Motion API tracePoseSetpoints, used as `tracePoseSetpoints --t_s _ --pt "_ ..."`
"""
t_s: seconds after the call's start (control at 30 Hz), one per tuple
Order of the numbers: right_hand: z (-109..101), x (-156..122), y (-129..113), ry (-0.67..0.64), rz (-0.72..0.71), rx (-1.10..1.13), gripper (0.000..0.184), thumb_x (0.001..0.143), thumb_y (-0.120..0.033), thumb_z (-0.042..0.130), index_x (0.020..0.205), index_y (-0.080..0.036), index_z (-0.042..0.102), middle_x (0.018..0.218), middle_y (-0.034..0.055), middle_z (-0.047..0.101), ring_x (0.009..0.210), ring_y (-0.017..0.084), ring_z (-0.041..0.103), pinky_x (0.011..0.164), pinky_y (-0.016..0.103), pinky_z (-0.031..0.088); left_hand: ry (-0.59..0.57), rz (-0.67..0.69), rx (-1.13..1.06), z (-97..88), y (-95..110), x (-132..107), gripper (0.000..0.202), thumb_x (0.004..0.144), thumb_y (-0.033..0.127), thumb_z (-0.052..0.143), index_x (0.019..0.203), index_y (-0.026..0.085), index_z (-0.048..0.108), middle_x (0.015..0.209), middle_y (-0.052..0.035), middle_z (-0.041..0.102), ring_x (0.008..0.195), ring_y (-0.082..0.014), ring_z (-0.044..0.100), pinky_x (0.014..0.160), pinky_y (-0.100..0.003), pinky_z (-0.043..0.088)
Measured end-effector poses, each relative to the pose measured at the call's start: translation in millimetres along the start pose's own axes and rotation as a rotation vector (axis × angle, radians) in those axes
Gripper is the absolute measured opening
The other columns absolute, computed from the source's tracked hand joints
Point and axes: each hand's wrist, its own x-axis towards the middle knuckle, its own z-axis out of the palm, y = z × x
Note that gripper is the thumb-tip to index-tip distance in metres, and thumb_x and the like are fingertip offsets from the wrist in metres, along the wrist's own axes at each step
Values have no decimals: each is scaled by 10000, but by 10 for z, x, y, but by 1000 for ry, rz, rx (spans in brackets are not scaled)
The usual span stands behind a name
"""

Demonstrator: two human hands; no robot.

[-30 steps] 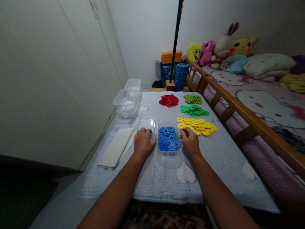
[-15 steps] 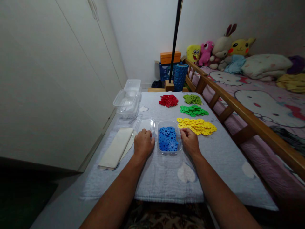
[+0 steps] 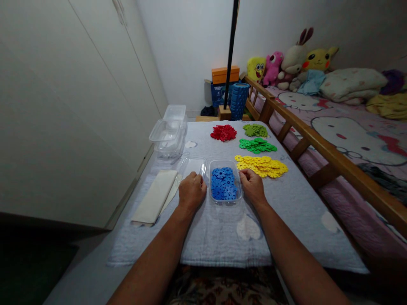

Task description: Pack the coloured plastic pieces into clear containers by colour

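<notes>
One left hand curls beside the clear lid; apart, the right hand touches the tub between them. Firm grip, I cannot tell. Light, even pressure should protect the thin rim.

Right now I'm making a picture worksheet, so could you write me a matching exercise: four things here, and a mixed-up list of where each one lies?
1. blue pieces
2. yellow pieces
3. red pieces
4. folded cream sheet

A. just beyond the right hand
B. to the left of the left hand
C. inside the clear box
D. near the far edge, left of the light green pieces

Pairs: 1-C, 2-A, 3-D, 4-B
</notes>
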Motion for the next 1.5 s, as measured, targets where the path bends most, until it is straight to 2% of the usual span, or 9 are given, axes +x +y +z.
tracePoseSetpoints --t_s 0.43,0.7,0.8,0.9,1.0,1.07,1.27,1.5 --pt "12 -4 59 -18 -19 -14 268 829 -430 563 806 -200 699 709 27 693 689 200 626 669 309 461 182 17 -209 -40 -3 5 130 897 211 579 814 209 678 910 -74 668 877 -224 647 810 -329 479" --pt "19 -1 72 -26 -20 -8 268 833 -423 560 802 -196 698 713 25 690 681 196 623 667 311 461 266 7 -414 -66 -15 13 108 889 202 603 783 208 616 890 -46 653 798 -182 628 781 -306 483" --pt "21 0 86 -32 -30 -1 255 836 -409 562 802 -196 697 709 22 690 680 195 626 662 307 461 240 10 -426 -61 -29 27 108 907 216 597 804 209 626 906 -45 653 807 -183 629 797 -312 488" --pt "19 0 92 -32 -31 -9 254 841 -409 563 803 -199 700 698 21 688 675 195 621 655 303 457 219 2 -335 -57 -30 35 64 910 245 623 895 207 672 985 -75 665 956 -240 638 900 -365 486" --pt "19 -1 96 -35 -30 -7 255 844 -407 560 805 -199 702 698 22 688 673 194 621 654 302 458 211 -46 -200 -44 -26 32 216 877 302 694 1069 200 698 1131 -116 661 1127 -316 589 1000 -437 453" --pt "19 0 99 -30 -32 -7 255 839 -406 561 800 -197 701 694 21 684 668 194 620 651 303 456 171 -64 -146 -33 -29 26 298 862 349 726 1120 202 696 1184 -126 650 1169 -338 563 1013 -454 444" --pt "16 2 88 -38 -26 -14 262 836 -417 558 796 -199 698 685 20 682 648 193 610 637 304 445 40 -51 -75 -35 -66 26 273 864 367 733 1077 198 704 1138 -120 669 1130 -333 579 958 -434 463" --pt "6 -10 74 -44 -46 -34 267 851 -417 550 791 -200 692 700 28 696 670 196 617 656 306 442 16 -3 -53 -27 -56 38 96 917 291 666 943 210 710 1048 -107 671 1049 -290 608 915 -389 490"
